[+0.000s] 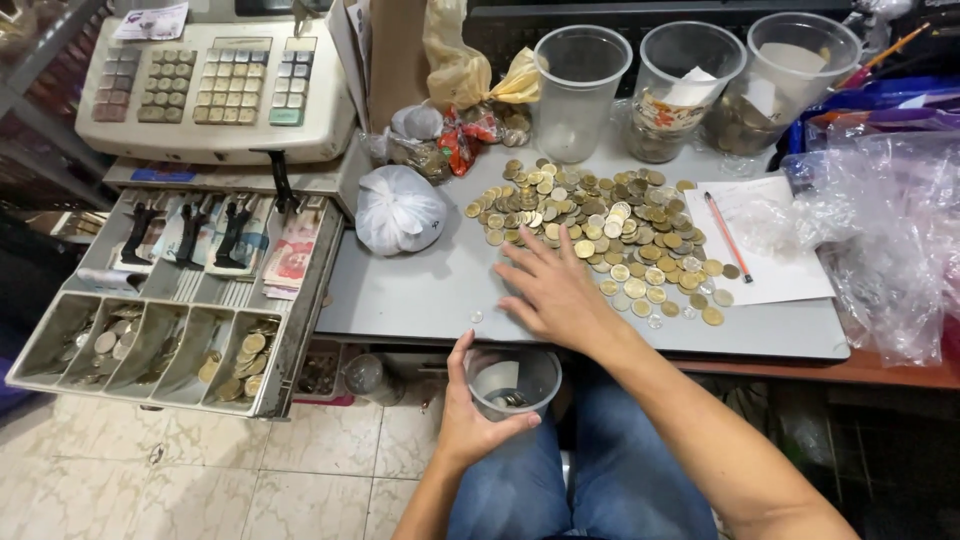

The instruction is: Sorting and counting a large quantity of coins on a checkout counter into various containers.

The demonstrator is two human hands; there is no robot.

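Note:
My left hand [476, 418] grips a clear plastic cup [515, 381] held just below the grey table's front edge [420, 300]; a few coins lie in its bottom. My right hand [553, 290] lies flat on the table with fingers spread, its fingertips at the near edge of a big heap of gold and silver coins [600, 225]. One small silver coin [476, 316] lies apart near the table edge, left of that hand.
An open cash drawer [170, 300] with banknotes and coin trays hangs at the left under a cash register [215, 85]. A knotted white bag [398, 208], three clear cups [580, 75], paper with an orange pencil [728, 235] and crumpled plastic bags [885, 225] surround the coins.

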